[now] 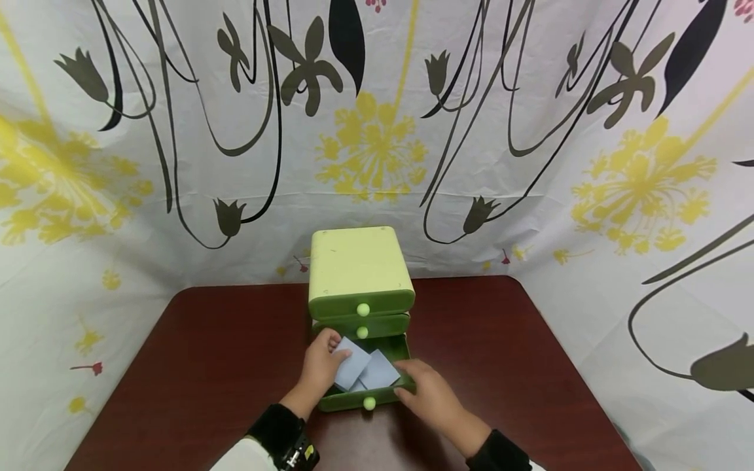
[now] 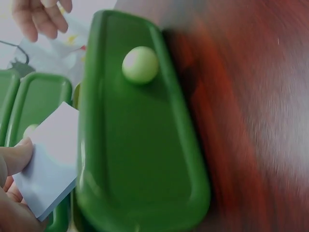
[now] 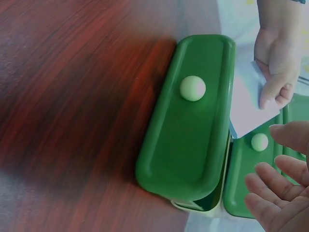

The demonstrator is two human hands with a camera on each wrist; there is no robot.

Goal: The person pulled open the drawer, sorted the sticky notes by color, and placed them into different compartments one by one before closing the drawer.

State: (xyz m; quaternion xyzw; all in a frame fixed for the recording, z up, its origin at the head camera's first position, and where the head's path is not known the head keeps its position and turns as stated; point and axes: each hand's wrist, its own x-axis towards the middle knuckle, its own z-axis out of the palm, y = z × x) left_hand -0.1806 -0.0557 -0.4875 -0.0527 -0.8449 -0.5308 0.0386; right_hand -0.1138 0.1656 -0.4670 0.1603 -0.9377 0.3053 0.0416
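A small green drawer cabinet (image 1: 359, 268) stands on a dark red table (image 1: 206, 366), with its bottom drawer (image 1: 344, 400) pulled out. My left hand (image 1: 321, 366) pinches a pale blue paper pad (image 1: 353, 367) over the open drawer; the thumb (image 2: 17, 155) lies on the pad (image 2: 50, 159). More pale blue paper (image 1: 381, 373) lies inside the drawer. My right hand (image 1: 427, 392) sits at the drawer's right front corner, its fingers (image 3: 275, 193) spread and holding nothing. The drawer front (image 3: 193, 130) with its pale round knob (image 3: 192, 88) fills both wrist views.
The two upper drawers (image 1: 360, 322) are closed. A floral curtain (image 1: 530, 131) hangs close behind and around the table. Bare tabletop (image 1: 501, 340) lies on both sides of the cabinet.
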